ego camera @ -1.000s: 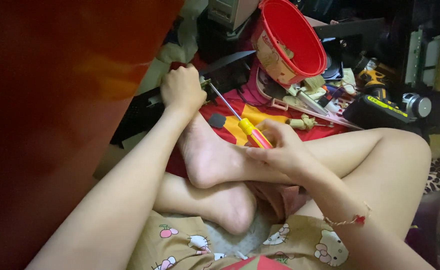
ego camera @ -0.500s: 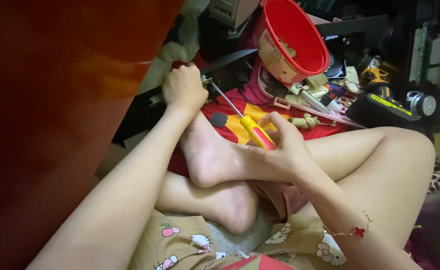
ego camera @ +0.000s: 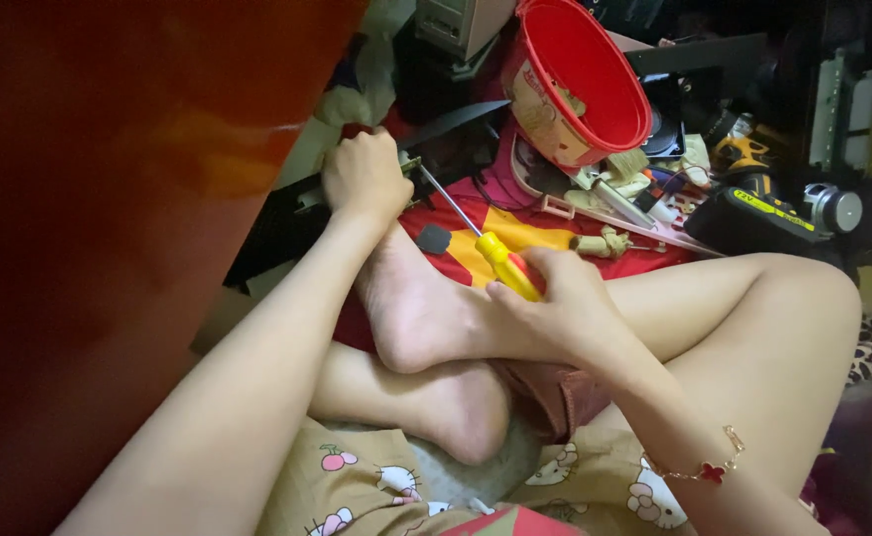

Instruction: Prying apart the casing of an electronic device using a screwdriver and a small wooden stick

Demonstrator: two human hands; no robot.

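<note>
Yellow-handled screwdriver, thin steel shaft | right hand grips handle | left hand clenched on black part

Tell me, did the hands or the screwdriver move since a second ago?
Hardly. The right hand still grips the yellow screwdriver, its tip by the left hand, which stays closed on the dark part. The red bucket and crossed legs stayed put.

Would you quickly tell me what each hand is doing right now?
Left hand: closed, gripping a dark part on the floor.
Right hand: closed on the yellow-handled screwdriver.
</note>
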